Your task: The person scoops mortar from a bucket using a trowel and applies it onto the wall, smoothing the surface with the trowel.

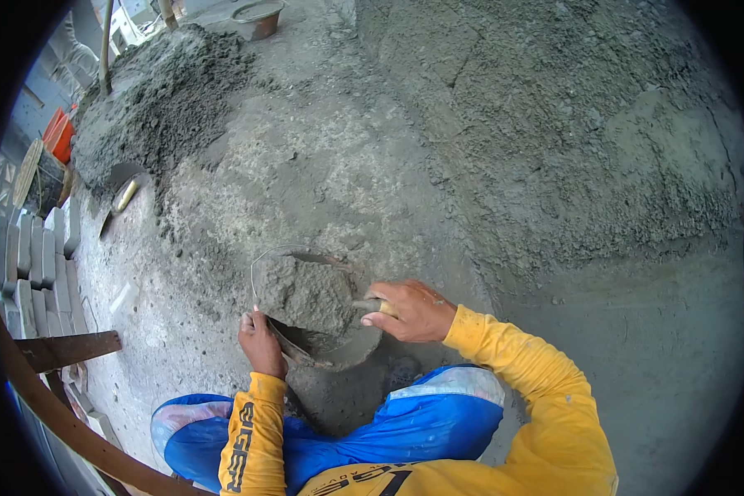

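Observation:
My left hand (260, 339) is closed on the near-left rim of a grey-coated bucket (351, 351), where its thin wire handle comes down. A heap of wet grey mortar (306, 289) fills much of the bucket. My right hand (413, 312) grips the wooden handle of a trowel (386, 308) at the bucket's right side; its blade is mostly hidden by mortar. The bucket sits on the rough concrete floor (306, 165), just in front of my bent legs in blue trousers (421, 422).
A mortar mound (173, 99) with a second trowel (124, 198) lies upper left, near orange containers (57, 132), a dark bucket (45, 186) and stacked grey pavers (37, 264). A shallow pan (263, 25) stands behind. Rough mortar (554, 140) covers the right. Brown beams (66, 351) edge the lower left.

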Action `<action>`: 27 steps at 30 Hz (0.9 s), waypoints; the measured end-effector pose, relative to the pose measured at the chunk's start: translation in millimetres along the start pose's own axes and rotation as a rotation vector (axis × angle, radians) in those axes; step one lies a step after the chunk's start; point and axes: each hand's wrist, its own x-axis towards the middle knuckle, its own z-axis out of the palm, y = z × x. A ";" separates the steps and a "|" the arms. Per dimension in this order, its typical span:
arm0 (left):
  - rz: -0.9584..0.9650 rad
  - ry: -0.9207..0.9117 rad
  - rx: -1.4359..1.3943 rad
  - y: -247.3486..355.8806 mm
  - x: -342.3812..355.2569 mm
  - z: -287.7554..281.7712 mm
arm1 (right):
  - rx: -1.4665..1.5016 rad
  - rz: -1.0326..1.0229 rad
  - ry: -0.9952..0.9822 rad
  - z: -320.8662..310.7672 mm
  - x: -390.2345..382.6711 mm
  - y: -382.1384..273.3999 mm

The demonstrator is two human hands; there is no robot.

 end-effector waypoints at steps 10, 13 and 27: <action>0.020 -0.063 0.052 9.3 -13.5 9.1 | 0.516 0.479 0.556 -87.5 -48.5 153.9; 0.055 -0.049 0.095 2.4 -5.8 13.6 | 0.901 0.417 1.016 -54.8 -157.8 148.2; 0.123 -0.194 0.300 7.0 -17.2 27.9 | -0.432 0.396 0.273 -11.4 -80.2 77.8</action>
